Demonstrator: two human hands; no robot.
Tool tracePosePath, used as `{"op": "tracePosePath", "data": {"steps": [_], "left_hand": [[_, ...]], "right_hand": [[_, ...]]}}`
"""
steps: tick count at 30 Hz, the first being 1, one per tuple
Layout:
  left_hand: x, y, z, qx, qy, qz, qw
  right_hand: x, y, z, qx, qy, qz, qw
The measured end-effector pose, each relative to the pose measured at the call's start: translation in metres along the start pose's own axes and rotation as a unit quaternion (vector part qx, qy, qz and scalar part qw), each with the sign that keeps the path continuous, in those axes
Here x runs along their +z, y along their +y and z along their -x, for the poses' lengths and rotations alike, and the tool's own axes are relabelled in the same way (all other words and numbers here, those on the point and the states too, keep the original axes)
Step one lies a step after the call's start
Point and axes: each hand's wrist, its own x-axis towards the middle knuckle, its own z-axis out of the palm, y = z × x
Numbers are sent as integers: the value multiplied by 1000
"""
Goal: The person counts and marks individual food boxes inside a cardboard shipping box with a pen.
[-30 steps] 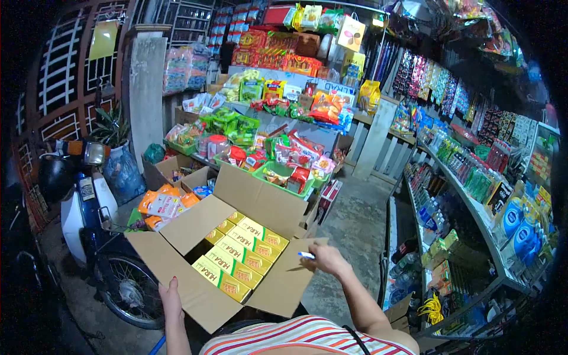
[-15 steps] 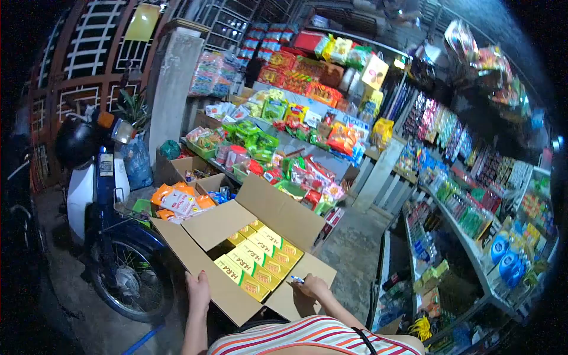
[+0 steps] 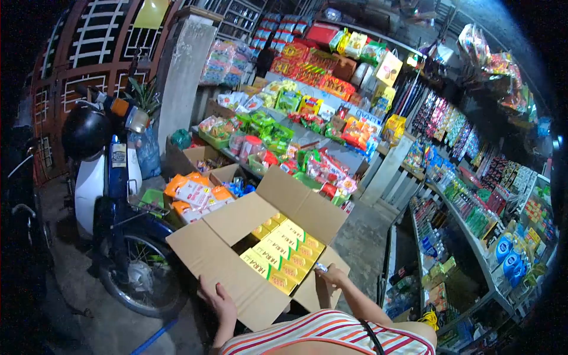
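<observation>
An open cardboard box (image 3: 228, 269) holds several yellow packs (image 3: 284, 254) lettered HURA, in rows with a gap at the left. My left hand (image 3: 219, 300) is against the box's near left flap, thumb on top, its fingers partly behind the cardboard. At the box's right side, my right hand (image 3: 332, 276) is closed around a small blue and white object (image 3: 320, 268), which looks like a pen or cutter. This hand is over the right flap (image 3: 322, 290).
A motorbike (image 3: 112, 195) stands at the left. Beyond the box are orange and white packets (image 3: 198, 194) and a stepped display of snacks (image 3: 266, 130). Shelves of bottles and packets (image 3: 461, 207) line the right side. A concrete pillar (image 3: 183, 71) rises behind the motorbike.
The view has shifted, so the box and surroundings appear further right. My left hand's fingers look more spread on the flap. My right hand still holds the small object.
</observation>
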Motion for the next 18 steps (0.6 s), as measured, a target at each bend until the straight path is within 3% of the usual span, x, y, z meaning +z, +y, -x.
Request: {"op": "tracePosePath", "data": {"steps": [4,7,9,10,12,14,16,17,18], "left_hand": [[1,-2,-2,15,-55,-53,997],[8,4,-1,-45,-83,-55,994],[18,-6,-1,-38,-86,-57,994],[26,-12,-2,-31,-82,-51,995],[38,-23,-4,-41,-93,-55,993],[50,-31,-6,-50,-102,-57,992],[61,-37,-3,-31,-110,-64,991],[70,-40,-3,-30,-118,-68,990],[80,-43,-2,-119,-151,-115,975]], "right_hand": [[8,10,-10,-18,20,0,1000],[27,28,-28,-19,21,-49,998],[38,31,-37,-66,130,-118,982],[40,34,-40,-61,128,-121,982],[17,3,-16,29,13,-275,961],[22,-6,-21,39,9,-301,953],[44,-6,-38,22,92,-372,924],[46,-7,-44,57,19,-440,896],[45,-12,-43,68,19,-443,894]]}}
